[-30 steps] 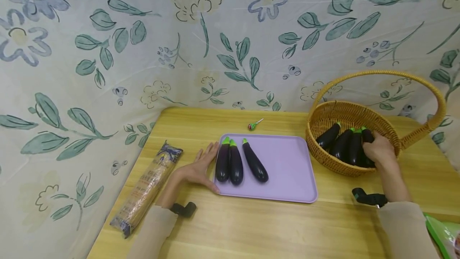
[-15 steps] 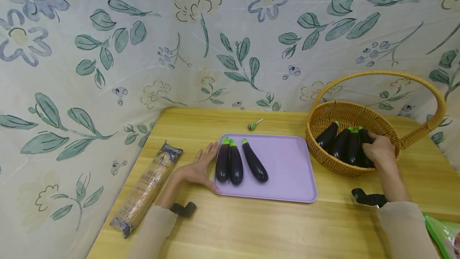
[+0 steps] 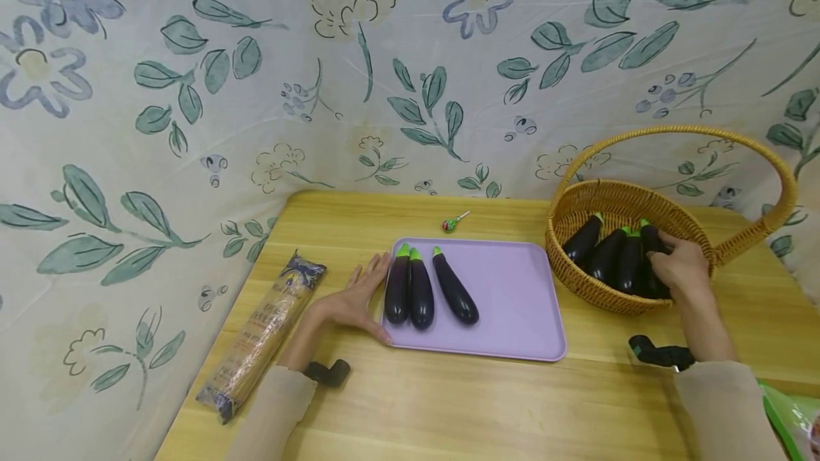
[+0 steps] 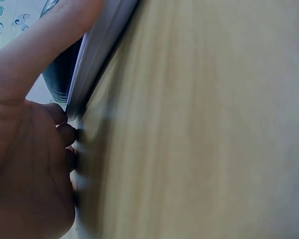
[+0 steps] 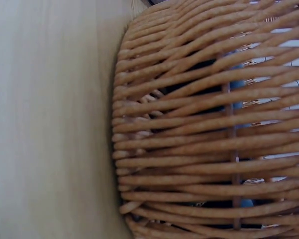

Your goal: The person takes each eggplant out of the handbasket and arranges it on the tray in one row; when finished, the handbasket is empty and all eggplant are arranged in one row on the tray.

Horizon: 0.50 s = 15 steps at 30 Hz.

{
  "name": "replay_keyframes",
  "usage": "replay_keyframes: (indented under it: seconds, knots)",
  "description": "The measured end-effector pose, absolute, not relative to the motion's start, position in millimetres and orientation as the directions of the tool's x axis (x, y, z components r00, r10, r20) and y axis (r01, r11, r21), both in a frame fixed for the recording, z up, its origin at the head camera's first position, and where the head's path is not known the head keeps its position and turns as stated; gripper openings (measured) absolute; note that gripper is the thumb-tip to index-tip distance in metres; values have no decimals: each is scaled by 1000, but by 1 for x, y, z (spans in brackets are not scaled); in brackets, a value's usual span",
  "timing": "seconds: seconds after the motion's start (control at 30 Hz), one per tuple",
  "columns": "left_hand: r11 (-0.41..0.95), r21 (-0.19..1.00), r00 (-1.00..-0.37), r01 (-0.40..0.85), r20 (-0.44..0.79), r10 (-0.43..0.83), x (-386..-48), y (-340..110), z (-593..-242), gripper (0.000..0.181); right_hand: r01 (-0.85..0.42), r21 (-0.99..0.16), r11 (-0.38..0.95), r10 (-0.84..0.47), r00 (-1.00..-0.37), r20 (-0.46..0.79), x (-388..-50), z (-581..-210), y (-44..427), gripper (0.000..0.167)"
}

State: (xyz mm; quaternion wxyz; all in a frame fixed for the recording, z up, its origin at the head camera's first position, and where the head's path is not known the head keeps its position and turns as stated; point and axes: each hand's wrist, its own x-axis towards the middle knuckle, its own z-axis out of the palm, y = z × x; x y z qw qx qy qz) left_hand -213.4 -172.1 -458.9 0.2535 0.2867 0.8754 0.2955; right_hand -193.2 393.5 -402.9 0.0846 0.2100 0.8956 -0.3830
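Observation:
A lilac tray (image 3: pixel 512 297) holds three eggplants; two lie side by side at its left and the third (image 3: pixel 456 290) slants beside them. My left hand (image 3: pixel 352 304), fingers spread, touches the tray's left edge; the left wrist view shows the palm (image 4: pixel 30 169) beside the tray's side (image 4: pixel 97 50). In the wicker basket (image 3: pixel 602 295) on the right lie several more eggplants. My right hand (image 3: pixel 684 265) reaches inside and grips the rightmost eggplant (image 3: pixel 652 240). Only the basket's woven wall (image 5: pixel 199 134) shows in the right wrist view, and that hand is hidden there.
A long clear packet (image 3: pixel 263 336) with blue ends lies left of my left arm. Behind the tray is a small green lollipop (image 3: pixel 450 223). The basket's tall handle (image 3: pixel 673 129) arches over it. A green bag (image 3: pixel 791 415) shows at the right edge.
The eggplants in the basket have shifted slightly left, and my right hand has moved a little with its grip kept. My left hand and the tray stay where they were.

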Motion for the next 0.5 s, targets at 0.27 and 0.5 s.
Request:
replay_keyframes:
  seconds: [0.27,0.5]
  knots:
    - [666,655,-707,357,-276,651,-213,-172,-457,156,423,-721,549,322,-903,-285,-193,-401,389,63]
    - [667,656,-709,354,-277,648,-213,-173,-459,155,392,-765,510,283,-917,-281,-195,-389,386,66]
